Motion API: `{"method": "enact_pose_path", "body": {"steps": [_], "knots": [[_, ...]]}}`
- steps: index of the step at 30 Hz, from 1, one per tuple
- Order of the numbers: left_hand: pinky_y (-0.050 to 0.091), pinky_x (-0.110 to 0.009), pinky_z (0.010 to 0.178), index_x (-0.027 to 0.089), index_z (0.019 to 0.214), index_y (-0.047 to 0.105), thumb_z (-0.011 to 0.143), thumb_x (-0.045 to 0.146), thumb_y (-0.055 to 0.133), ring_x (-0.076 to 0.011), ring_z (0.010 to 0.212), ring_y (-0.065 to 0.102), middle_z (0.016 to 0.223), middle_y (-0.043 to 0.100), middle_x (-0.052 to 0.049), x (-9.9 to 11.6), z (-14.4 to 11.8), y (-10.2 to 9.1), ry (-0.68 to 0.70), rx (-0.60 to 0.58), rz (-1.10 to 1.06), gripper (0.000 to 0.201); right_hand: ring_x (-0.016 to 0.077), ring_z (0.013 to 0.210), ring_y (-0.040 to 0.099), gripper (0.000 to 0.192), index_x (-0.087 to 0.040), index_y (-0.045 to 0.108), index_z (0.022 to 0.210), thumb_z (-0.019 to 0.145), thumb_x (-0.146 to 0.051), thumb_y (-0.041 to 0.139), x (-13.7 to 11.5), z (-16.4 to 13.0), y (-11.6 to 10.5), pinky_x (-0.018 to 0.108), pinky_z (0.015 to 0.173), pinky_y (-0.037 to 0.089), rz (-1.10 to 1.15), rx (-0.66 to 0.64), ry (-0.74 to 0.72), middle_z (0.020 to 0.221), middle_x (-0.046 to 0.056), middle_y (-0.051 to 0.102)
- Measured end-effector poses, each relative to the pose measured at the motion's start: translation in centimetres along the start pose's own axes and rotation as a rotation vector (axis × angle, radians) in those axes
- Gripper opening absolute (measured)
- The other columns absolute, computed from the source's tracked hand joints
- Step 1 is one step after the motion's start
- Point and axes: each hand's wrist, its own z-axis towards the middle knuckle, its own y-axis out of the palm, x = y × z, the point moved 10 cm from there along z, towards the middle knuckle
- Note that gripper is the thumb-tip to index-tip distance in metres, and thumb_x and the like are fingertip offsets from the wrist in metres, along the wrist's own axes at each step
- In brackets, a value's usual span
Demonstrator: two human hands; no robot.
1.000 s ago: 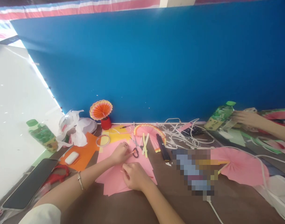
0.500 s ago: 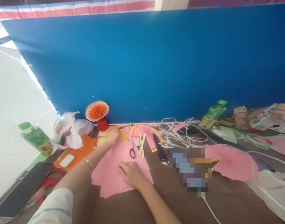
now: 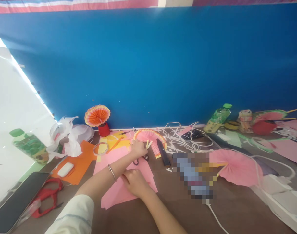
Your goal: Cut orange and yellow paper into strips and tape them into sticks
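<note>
My left hand (image 3: pixel 139 148) reaches over the pink paper with its fingers closed, and two pale yellow paper strips (image 3: pixel 149 145) stick out from it. Just below it show the dark handles of the scissors (image 3: pixel 145 157); their blades are hidden. My right hand (image 3: pixel 135 182) rests on the stacked pink paper sheets (image 3: pixel 114 198), fingers loosely bent and holding nothing I can see. My left forearm crosses above it and partly covers its fingertips. Behind the left hand lies a pleated pink paper fan (image 3: pixel 150 135) with a yellow-orange edge, beside a black stick-shaped object (image 3: pixel 163 152).
An orange strip (image 3: pixel 115 145) lies on yellow paper near a tape roll (image 3: pixel 101 149). An orange paper fan (image 3: pixel 97 116) stands in a red holder at the back. White cables (image 3: pixel 184 143), a pink fan (image 3: pixel 243 169) and a power strip (image 3: pixel 272 188) are on the right.
My left hand has moved right from the yellow paper to the strips, which no longer lie across the scissors handles. My right hand stays on the pink paper. Another person's hand at far right has gone from view.
</note>
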Motion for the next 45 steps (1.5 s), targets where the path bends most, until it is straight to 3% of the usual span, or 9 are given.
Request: {"method": "enact_pose_path", "body": {"steps": [5,11,17,22,25,26,30,38,45], "knots": [[0.043,-0.024,0.059,0.013,0.059,0.061,0.066,0.015,0.053,-0.0158,0.065,0.057,0.061,0.061,-0.004,-1.9,0.8,-2.7,0.047,0.018,-0.175,0.011,0.0166,0.073,0.057,0.019,-0.018,0.06,0.088,0.085,-0.015,0.041,0.5,-0.1,-1.3,0.025,0.065,0.038,0.033,0.17,-0.024,0.077,0.005,0.064],[0.042,-0.023,0.056,0.014,0.06,0.061,0.06,0.02,0.064,-0.0152,0.061,0.058,0.06,0.062,-0.002,-10.0,0.7,-9.7,-0.067,0.22,-0.34,0.007,0.0179,0.085,0.057,0.026,-0.02,0.061,0.092,0.087,-0.015,0.036,4.5,-1.2,-5.8,0.028,0.078,0.04,0.122,0.567,0.132,0.087,0.006,0.065],[0.048,-0.028,0.058,0.011,0.058,0.06,0.053,0.018,0.07,-0.0147,0.057,0.059,0.06,0.062,-0.002,-15.4,-0.7,-11.0,-0.175,0.274,-0.542,0.013,0.0225,0.089,0.052,0.028,-0.02,0.062,0.092,0.086,-0.018,0.035,8.0,-2.5,-8.5,0.039,0.083,0.037,0.023,0.734,0.278,0.091,0.009,0.062],[0.047,-0.023,0.055,0.012,0.064,0.058,0.055,0.017,0.071,-0.0135,0.059,0.061,0.065,0.065,-0.004,-14.8,-1.8,-11.2,-0.155,0.222,-0.675,0.017,0.0317,0.116,0.035,0.022,-0.022,0.061,0.096,0.081,-0.022,0.044,8.3,-3.4,-9.7,0.055,0.092,0.024,-0.029,0.837,0.387,0.119,0.011,0.05],[0.045,-0.022,0.051,0.012,0.071,0.06,0.057,0.022,0.072,-0.0133,0.055,0.061,0.062,0.066,-0.005,-12.6,-3.8,-10.0,-0.117,0.084,-0.725,0.022,0.0253,0.101,0.049,0.023,-0.02,0.058,0.098,0.08,-0.032,0.048,8.1,-2.2,-7.7,0.043,0.084,0.039,0.402,0.753,0.364,0.106,0.011,0.056],[0.044,-0.021,0.05,0.012,0.073,0.06,0.057,0.024,0.073,-0.0134,0.055,0.061,0.063,0.067,-0.006,-11.3,-4.8,-8.5,-0.094,-0.069,-0.75,0.023,0.0226,0.091,0.054,0.027,-0.019,0.056,0.1,0.08,-0.036,0.049,8.3,-1.7,-6.4,0.039,0.077,0.044,0.595,0.704,0.384,0.099,0.01,0.058],[0.048,-0.023,0.061,0.013,0.075,0.061,0.058,0.027,0.073,-0.0153,0.069,0.064,0.07,0.068,-0.006,-6.8,-9.0,-5.2,0.015,-0.357,-0.876,0.025,0.0142,0.06,0.057,0.04,-0.018,0.049,0.101,0.072,-0.041,0.061,8.0,-0.4,-2.8,0.028,0.056,0.046,1.149,0.606,0.431,0.073,0.002,0.061],[0.05,-0.03,0.067,0.009,0.082,0.064,0.069,0.04,0.064,-0.0162,0.07,0.063,0.082,0.068,-0.011,-8.0,-11.2,-3.4,-0.016,-0.363,-1.039,0.033,0.0111,0.05,0.052,0.032,-0.018,0.049,0.078,0.063,-0.036,0.07,11.5,-3.0,-6.2,0.024,0.051,0.042,1.033,0.904,0.525,0.055,-0.004,0.056],[0.049,-0.027,0.06,0.011,0.075,0.063,0.071,0.039,0.061,-0.0124,0.06,0.06,0.074,0.066,-0.007,-9.3,-11.5,-3.3,-0.099,-0.321,-1.042,0.028,0.0115,0.053,0.054,0.031,-0.018,0.049,0.076,0.063,-0.035,0.071,12.2,-3.3,-6.1,0.025,0.053,0.044,1.013,0.919,0.57,0.058,-0.003,0.058]]}}
